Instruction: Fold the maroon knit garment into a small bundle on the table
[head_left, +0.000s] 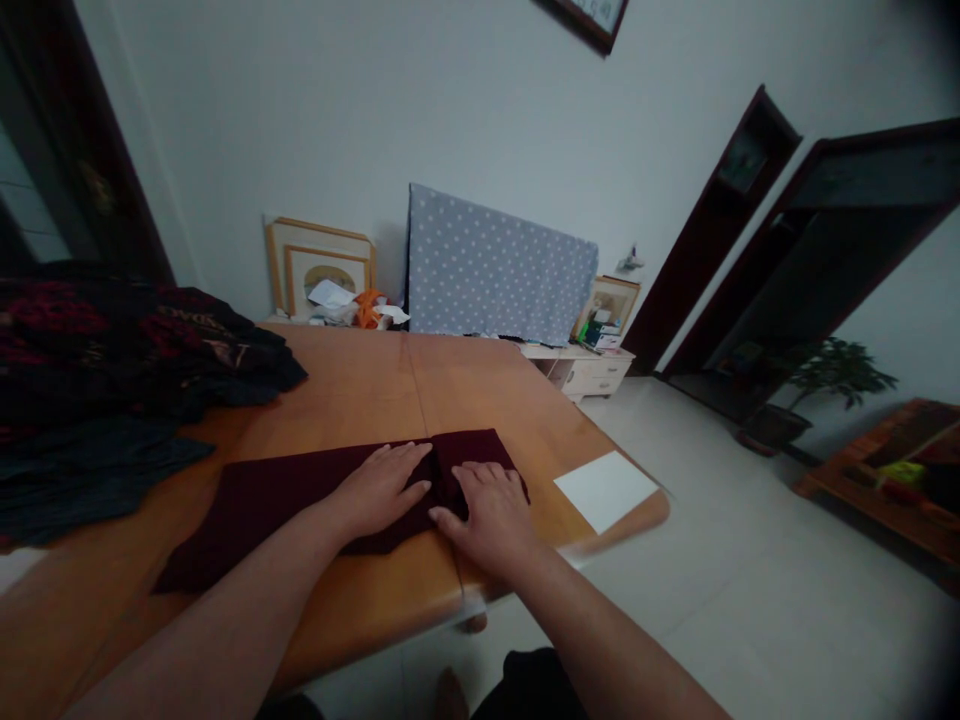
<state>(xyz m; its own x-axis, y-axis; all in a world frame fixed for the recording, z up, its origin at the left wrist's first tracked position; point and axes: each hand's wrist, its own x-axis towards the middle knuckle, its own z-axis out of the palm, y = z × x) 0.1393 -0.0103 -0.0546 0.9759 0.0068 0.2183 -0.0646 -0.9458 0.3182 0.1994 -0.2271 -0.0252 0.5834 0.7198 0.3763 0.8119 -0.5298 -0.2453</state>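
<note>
A dark maroon cloth, folded into a flat, layered shape, lies on the wooden table. My left hand rests flat on it, close to a central fold. Just to the right, my right hand presses on the same bunched fold, with its fingers spread and its thumb near the cloth's lower edge. Neither hand is gripping the cloth. Part of the fold is hidden beneath my hands.
A heap of dark patterned clothes and a dark garment lie at the table's left. A white sheet lies near the right edge. Framed pictures and a polka-dot board stand beyond the far edge.
</note>
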